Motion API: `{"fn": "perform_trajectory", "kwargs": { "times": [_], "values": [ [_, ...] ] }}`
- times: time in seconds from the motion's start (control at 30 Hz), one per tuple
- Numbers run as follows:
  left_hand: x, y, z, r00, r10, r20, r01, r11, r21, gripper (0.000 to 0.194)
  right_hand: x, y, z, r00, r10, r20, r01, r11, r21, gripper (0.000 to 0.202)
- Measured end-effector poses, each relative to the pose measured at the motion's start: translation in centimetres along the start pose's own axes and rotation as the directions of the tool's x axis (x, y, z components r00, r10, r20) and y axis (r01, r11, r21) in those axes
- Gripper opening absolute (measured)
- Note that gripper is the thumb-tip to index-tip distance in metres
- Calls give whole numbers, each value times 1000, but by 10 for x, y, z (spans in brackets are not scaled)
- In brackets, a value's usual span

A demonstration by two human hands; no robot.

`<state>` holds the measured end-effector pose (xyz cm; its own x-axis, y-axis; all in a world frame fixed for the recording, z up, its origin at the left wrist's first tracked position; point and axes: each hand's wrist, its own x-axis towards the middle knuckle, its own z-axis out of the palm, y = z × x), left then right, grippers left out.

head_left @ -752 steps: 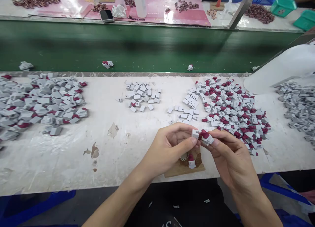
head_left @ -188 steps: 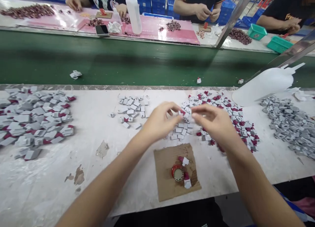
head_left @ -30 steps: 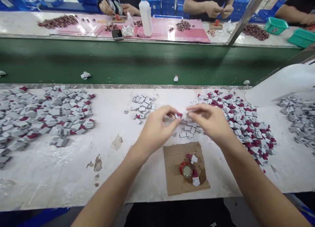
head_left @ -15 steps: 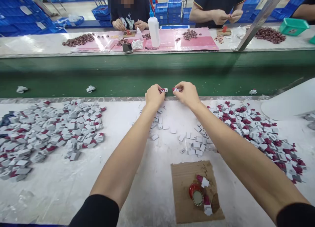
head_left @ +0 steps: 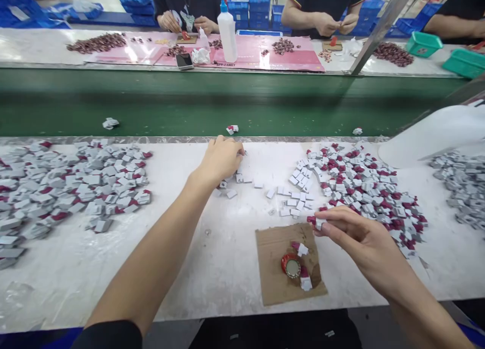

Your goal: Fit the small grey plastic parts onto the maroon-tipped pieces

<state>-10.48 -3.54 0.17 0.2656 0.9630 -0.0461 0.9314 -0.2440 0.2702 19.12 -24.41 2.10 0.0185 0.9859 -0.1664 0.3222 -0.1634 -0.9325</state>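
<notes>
My right hand (head_left: pixel 359 245) pinches a small white and magenta plastic piece (head_left: pixel 318 222) between thumb and fingertips, just above the top right corner of a cardboard square (head_left: pixel 273 283). On that cardboard sit a red round container (head_left: pixel 291 265) with a pale open top and two white-magenta pieces (head_left: pixel 300 248). Over by the far table edge, my left hand (head_left: pixel 223 159) reaches down with curled fingers among small white blocks (head_left: pixel 231 193); its fingertips partly hide what they grip. A white-magenta piece (head_left: pixel 232 130) lies on the green belt just beyond it.
Piles of white-magenta pieces lie left (head_left: pixel 91 180) and right (head_left: pixel 364 187). Small white blocks (head_left: pixel 295 202) are spread above the cardboard. A white container (head_left: pixel 428 137) and grey pieces (head_left: pixel 460 187) stand far right. Across the green belt (head_left: pixel 170 106), other people work beside a white bottle (head_left: pixel 227 36).
My right hand has drawn back from the belt edge toward the cardboard with its piece. My left hand has let go of a piece, now on the belt, and moved to the small blocks.
</notes>
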Motion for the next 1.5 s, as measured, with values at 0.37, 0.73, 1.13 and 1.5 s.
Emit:
{"fn": "perform_trajectory", "kwargs": {
  "times": [0.37,0.73,1.13,1.5],
  "values": [
    [-51,18,-14,984,61,-165,-107,952,-288,24,-85,19,36,983,-167,-81,164,986,-37,13],
    [-176,41,48,973,-73,-218,-47,866,-497,14,-83,23,49,958,-253,-133,247,967,-63,19],
    [-175,42,37,993,-113,17,105,843,-528,16,-79,25,48,935,-345,-82,337,936,-100,23],
    [-165,84,24,975,-44,218,221,294,-930,24,-60,15,36,972,-115,-207,157,967,199,11]
  ]
}}
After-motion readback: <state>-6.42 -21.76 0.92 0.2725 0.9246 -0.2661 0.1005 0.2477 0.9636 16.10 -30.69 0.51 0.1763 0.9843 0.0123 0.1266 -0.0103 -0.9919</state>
